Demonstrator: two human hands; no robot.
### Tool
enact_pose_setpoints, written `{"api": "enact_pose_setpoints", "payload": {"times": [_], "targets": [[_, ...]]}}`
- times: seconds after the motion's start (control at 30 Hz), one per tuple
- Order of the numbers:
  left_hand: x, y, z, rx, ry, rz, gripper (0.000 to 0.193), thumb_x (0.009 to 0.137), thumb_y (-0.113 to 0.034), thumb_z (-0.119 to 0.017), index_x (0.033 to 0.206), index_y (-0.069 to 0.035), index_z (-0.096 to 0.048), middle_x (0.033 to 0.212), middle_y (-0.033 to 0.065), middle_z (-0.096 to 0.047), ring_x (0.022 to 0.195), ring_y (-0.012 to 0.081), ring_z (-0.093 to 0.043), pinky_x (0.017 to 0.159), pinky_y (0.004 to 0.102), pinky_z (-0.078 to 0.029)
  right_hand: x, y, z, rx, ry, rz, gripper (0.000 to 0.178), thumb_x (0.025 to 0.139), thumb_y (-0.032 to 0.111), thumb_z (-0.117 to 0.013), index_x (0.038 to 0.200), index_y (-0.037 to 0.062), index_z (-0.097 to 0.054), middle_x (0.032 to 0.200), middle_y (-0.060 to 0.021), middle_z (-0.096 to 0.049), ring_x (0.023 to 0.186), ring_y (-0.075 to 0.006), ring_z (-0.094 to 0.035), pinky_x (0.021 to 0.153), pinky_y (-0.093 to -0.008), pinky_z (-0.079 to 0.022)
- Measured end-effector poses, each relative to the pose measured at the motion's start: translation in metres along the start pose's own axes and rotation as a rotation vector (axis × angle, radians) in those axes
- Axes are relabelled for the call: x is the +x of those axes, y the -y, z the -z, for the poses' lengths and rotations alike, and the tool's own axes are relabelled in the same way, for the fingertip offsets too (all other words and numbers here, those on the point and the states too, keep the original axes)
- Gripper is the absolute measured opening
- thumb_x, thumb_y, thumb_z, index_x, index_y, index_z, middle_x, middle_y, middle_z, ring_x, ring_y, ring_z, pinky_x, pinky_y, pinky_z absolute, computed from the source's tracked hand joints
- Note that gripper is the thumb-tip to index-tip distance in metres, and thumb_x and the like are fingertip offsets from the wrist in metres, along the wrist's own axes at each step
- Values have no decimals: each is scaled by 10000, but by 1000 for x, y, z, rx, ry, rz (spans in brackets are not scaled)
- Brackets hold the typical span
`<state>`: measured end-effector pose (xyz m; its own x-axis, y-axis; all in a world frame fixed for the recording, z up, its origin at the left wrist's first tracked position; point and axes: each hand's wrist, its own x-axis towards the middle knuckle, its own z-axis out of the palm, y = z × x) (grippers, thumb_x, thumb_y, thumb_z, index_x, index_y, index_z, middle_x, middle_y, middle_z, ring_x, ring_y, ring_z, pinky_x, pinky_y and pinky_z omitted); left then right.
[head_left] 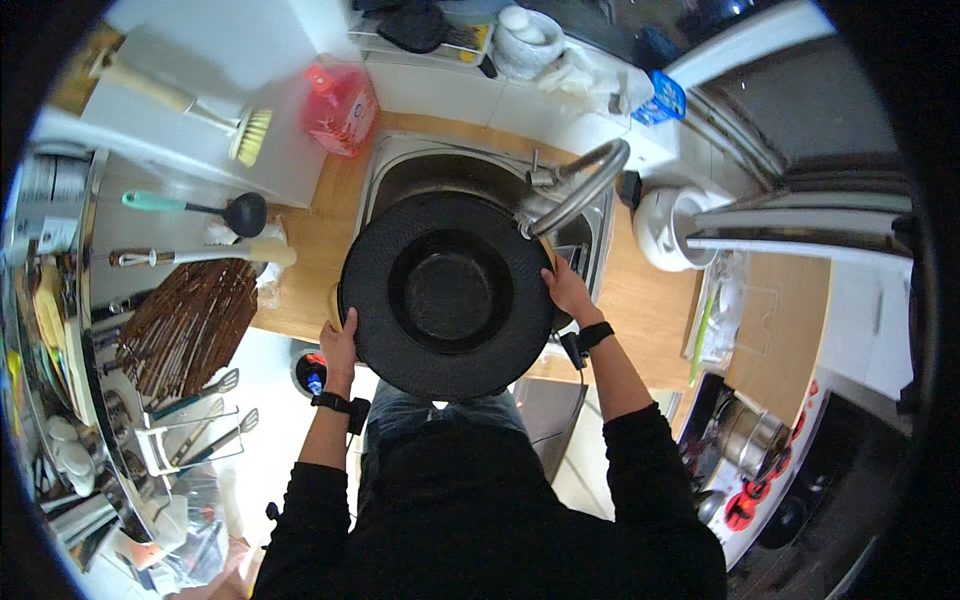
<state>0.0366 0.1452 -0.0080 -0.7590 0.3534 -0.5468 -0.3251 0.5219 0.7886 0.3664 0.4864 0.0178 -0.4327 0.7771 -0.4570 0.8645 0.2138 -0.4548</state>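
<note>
Between my two hands is a large round black pan (370,250) with a broad textured rim and a sunken round well in the middle. My left hand (340,350) grips its lower-left edge, thumb on top of the rim. On the right edge, my right hand (568,290) holds the pan the same way; the fingers of both hands are mostly hidden beneath it. The pan covers the front of a steel sink (385,165). A curved metal faucet (590,190) reaches over to the pan's upper-right edge; whether water runs I cannot tell.
A red-pink bottle (340,108) stands behind the sink at left. A white pot (672,228) sits right of the faucet. Left are a hanging ladle (243,214), a brush (248,135) and a brown slatted bundle (190,320). A metal pot (752,440) stands at lower right.
</note>
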Motion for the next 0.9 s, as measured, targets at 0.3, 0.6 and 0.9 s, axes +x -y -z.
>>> {"api": "enact_pose_setpoints", "payload": {"times": [0.3,0.6,0.9], "targets": [[-19,-7,-32,114,-164,-71,580,878,-468,-809,974,90,-684,887,217,-742,835,300,-725,746,405,-553,147,45,18,-61,-304,435,727,978,176,-664,1576,-22,-301,1511,-315,-472,1414,-469,-453,1169,-461,-389],[-40,-30,-42,59,-192,-34,539,889,-410,-808,1047,90,-680,949,209,-758,867,277,-737,768,386,-564,173,50,14,171,-66,348,852,919,-38,-569,1667,136,-199,1606,-229,-413,1144,-282,-647,995,-380,-509],[-34,-23,-41,137,-190,-89,535,892,-409,-802,1040,88,-674,945,224,-749,868,315,-733,771,395,-561,131,52,24,248,-175,576,655,930,-1,-635,1550,70,-432,1500,-203,-511,1371,-338,-509,1166,-392,-395]]}}
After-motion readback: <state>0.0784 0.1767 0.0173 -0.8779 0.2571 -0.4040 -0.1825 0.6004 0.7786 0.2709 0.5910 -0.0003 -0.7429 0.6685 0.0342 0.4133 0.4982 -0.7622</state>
